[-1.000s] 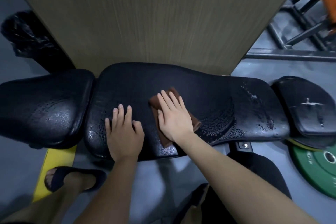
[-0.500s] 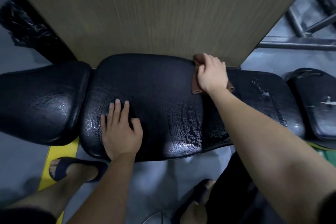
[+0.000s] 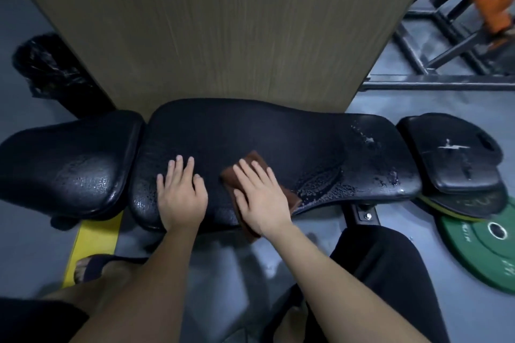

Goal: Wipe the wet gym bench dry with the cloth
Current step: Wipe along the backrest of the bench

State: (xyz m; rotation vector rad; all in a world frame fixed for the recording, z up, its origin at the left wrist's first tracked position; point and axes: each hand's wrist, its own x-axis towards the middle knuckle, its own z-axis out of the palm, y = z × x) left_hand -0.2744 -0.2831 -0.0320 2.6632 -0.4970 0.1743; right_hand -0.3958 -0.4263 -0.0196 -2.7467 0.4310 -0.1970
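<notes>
At bench (image 3: 250, 131) front edge — pressing cloth (image 3: 253, 159) flat under right hand (image 3: 262, 198), fingers straight. Bracing with left hand (image 3: 181, 195) just beside it — palm down, fingers spread, holding nothing. Wet with droplets (image 3: 320, 182) just right of cloth.

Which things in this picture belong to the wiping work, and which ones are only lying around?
For the job: bench, wet patch, brown cloth, right hand pressing the cloth, left hand resting flat on the bench.

Only lying around: green weight plate, black bag, metal frame.
</notes>
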